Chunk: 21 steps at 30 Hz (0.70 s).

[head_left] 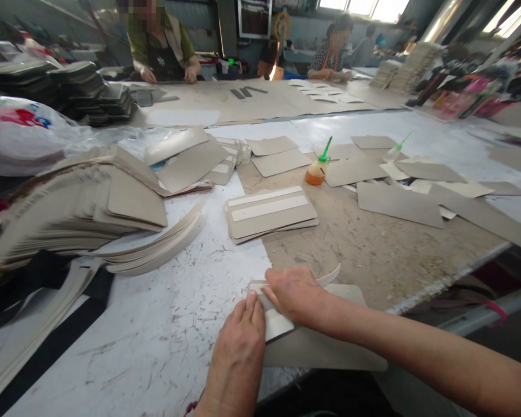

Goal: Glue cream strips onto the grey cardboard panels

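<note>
My left hand point(239, 339) lies flat with fingers together, pressing on a white strip point(278, 325) at the near table edge. My right hand point(296, 294) presses down on the same strip, fingers curled over its far end. The strip rests on a grey card panel point(325, 347) that overhangs the table edge. Neither hand lifts anything.
A small stack of grey panels with white strips point(271, 213) sits mid-table. A large fanned pile of panels point(82, 214) is at left. An orange glue bottle with green nozzle point(318, 169) stands beyond. Loose grey panels point(399, 202) lie at right. Two people work at the far end.
</note>
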Tool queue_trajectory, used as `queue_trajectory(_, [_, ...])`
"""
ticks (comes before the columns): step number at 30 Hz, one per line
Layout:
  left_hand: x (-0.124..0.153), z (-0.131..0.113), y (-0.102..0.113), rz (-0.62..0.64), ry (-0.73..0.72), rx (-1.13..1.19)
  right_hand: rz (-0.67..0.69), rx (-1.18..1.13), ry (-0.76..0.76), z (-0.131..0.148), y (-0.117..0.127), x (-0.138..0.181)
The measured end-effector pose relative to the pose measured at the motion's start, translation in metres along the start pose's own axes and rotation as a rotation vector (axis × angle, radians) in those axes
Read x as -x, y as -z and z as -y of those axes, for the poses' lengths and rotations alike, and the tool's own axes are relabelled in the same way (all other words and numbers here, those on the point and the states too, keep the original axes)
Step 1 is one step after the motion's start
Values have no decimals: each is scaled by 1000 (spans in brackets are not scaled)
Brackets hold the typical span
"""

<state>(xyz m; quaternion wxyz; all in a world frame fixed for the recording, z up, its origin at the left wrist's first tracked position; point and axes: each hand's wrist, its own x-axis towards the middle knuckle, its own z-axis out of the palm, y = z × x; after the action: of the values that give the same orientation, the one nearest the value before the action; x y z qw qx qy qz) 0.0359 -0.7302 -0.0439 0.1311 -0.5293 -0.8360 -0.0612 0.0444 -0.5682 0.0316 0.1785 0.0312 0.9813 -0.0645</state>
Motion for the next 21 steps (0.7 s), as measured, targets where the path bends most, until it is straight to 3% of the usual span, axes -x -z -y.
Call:
queue_trajectory(11, [2, 6, 0, 37, -68, 18, -28, -62, -5, -1, -7, 1])
queue_trajectory(21, [-2, 0, 4, -31, -1, -18, -56, -31, 4, -1, -16, 1])
